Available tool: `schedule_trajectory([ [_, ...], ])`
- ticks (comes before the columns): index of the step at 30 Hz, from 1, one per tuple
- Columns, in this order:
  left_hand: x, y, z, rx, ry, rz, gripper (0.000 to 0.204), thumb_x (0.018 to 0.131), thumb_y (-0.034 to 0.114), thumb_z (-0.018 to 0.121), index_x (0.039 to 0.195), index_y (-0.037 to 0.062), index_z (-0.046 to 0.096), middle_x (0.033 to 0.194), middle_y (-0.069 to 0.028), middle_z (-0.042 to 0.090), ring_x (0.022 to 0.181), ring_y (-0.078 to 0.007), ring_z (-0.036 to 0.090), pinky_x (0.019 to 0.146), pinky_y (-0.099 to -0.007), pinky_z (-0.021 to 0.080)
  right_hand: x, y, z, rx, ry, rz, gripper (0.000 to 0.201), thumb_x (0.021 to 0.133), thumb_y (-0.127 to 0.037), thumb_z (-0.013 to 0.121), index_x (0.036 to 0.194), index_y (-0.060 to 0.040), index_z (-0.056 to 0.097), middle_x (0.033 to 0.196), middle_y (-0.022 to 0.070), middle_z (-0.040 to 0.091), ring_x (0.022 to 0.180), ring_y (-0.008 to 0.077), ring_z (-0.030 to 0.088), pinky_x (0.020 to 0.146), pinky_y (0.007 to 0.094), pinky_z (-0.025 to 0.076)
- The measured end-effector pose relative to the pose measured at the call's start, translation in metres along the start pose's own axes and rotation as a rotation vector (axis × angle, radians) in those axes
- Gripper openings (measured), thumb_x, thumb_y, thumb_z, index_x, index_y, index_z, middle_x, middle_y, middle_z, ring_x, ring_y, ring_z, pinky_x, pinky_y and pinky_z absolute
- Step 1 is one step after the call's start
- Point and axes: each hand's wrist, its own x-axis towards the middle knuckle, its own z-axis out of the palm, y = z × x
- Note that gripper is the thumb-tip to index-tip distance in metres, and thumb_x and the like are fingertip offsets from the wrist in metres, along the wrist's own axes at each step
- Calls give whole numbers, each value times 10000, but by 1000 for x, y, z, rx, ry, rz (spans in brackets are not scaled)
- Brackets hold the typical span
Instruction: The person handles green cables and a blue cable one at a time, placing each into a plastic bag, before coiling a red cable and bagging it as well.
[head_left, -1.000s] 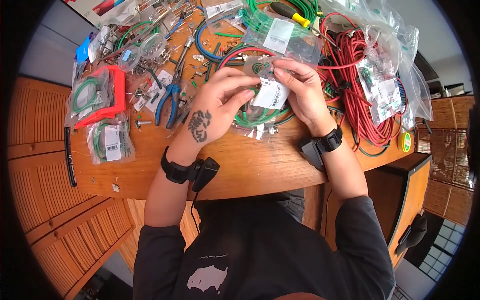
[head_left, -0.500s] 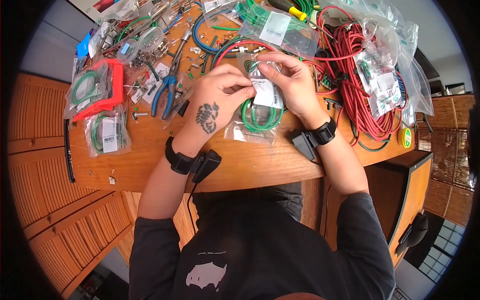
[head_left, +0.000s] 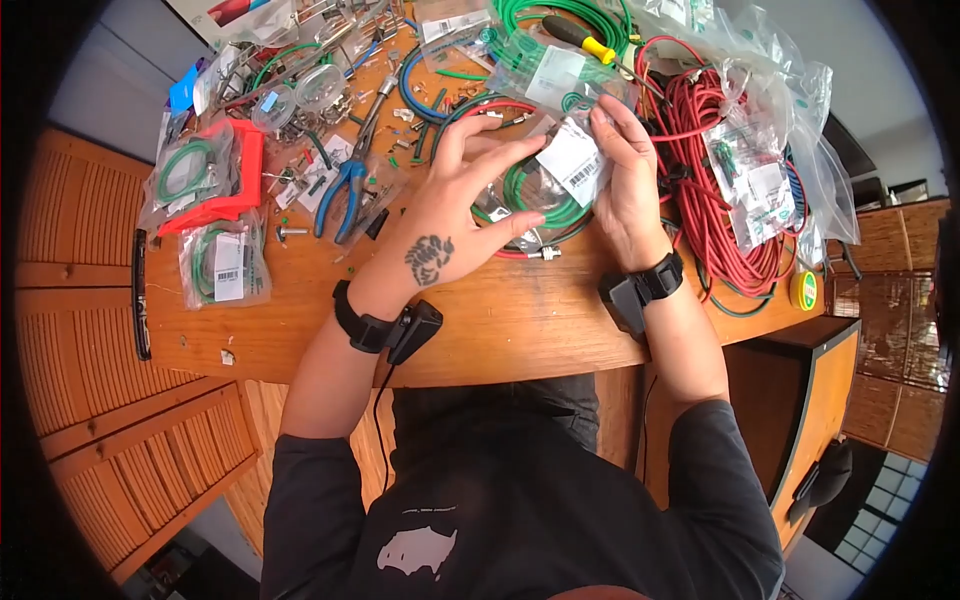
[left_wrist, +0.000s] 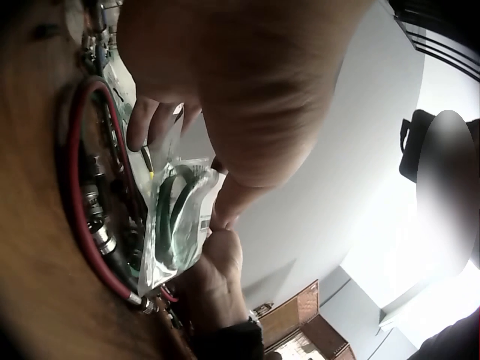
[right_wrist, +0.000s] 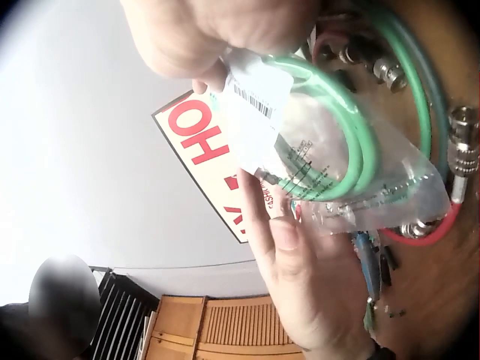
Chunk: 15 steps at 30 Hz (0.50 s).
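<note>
A clear plastic bag [head_left: 575,165] with a coiled green cable [right_wrist: 364,150] and a white barcode label [right_wrist: 259,101] is held up above the table. My right hand [head_left: 628,190] grips the bag along its right side, thumb near the top edge. My left hand [head_left: 455,215] is at the bag's left side with fingers and thumb spread, their tips at the label and the coil. In the left wrist view the bag [left_wrist: 180,225] hangs tilted between both hands. Below it lie loose cables with metal connectors [head_left: 545,254].
Coiled red cable [head_left: 715,190] and clear bags fill the right side. Blue-handled pliers [head_left: 342,195], a red plastic holder [head_left: 240,180] and bagged green cables [head_left: 215,265] lie left. A yellow-and-black screwdriver [head_left: 580,38] rests at the back, and a small yellow tin [head_left: 803,290] stands near the right edge.
The bag has turned and risen slightly to the right, its label now tilted. My left fingers, pinching at the label half a second ago, have spread apart. My right hand still holds the bag.
</note>
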Motion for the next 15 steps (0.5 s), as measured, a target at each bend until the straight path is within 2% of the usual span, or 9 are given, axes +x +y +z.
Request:
schedule_trajectory([
  [3, -1, 4, 0, 3, 58, -34, 576, 789, 153, 794, 1326, 144, 587, 1370, -120, 412, 1240, -260, 509, 1048, -386, 435, -1, -4, -1, 70, -49, -5, 206, 918, 10, 613, 1123, -4, 626, 1031, 93, 683, 945, 153, 650, 855, 292, 529],
  [5, -1, 0, 0, -221, 43, -192, 475, 838, 89, 744, 1291, 110, 604, 1374, -106, 411, 1244, -221, 506, 1049, -365, 452, -3, -6, -3, 77, -92, -1, 200, 919, 5, 614, 1118, -9, 627, 1029, 91, 683, 942, 149, 649, 851, 288, 529],
  [8, -1, -2, -4, -321, 16, -196, 367, 869, 40, 702, 1227, 54, 625, 1385, -93, 395, 1230, -200, 516, 1014, -343, 492, -5, -7, -3, 81, -134, 10, 182, 921, -2, 616, 1101, -21, 630, 1024, 82, 683, 933, 141, 648, 839, 280, 528],
  [9, 1, -9, -3, -204, 35, -39, 382, 867, 25, 701, 1235, 33, 601, 1362, -95, 444, 1208, -211, 539, 968, -330, 511, -5, -7, -2, 86, -121, 7, 180, 920, -2, 616, 1099, -22, 632, 1021, 80, 683, 930, 139, 647, 836, 280, 528],
  [10, 0, -11, 0, -206, 35, -40, 382, 867, 25, 701, 1235, 33, 601, 1362, -95, 444, 1208, -211, 539, 968, -330, 511, -5, -8, -2, 91, -107, 5, 179, 920, -1, 617, 1097, -24, 633, 1018, 77, 683, 927, 138, 647, 833, 279, 529],
  [12, -2, -5, 8, -408, 69, -139, 438, 861, 17, 708, 1274, 33, 565, 1299, -94, 529, 1170, -208, 570, 949, -320, 505, -5, -7, -2, 88, -99, 7, 174, 920, -1, 617, 1091, -24, 635, 1016, 76, 683, 924, 137, 646, 830, 279, 529],
  [13, -1, 5, 3, -236, 54, -126, 536, 854, -5, 706, 1346, 39, 499, 1217, -106, 602, 1127, -192, 594, 948, -302, 487, -5, -7, -2, 87, -91, 9, 169, 920, -1, 617, 1086, -25, 637, 1015, 75, 683, 920, 136, 646, 827, 278, 530],
  [15, -1, 5, 8, -320, 109, -170, 551, 849, -13, 707, 1354, 38, 493, 1205, -112, 610, 1112, -184, 600, 942, -298, 490, -4, -7, -2, 84, -83, 17, 162, 920, -1, 618, 1079, -25, 639, 1013, 75, 683, 917, 135, 645, 823, 277, 531],
])
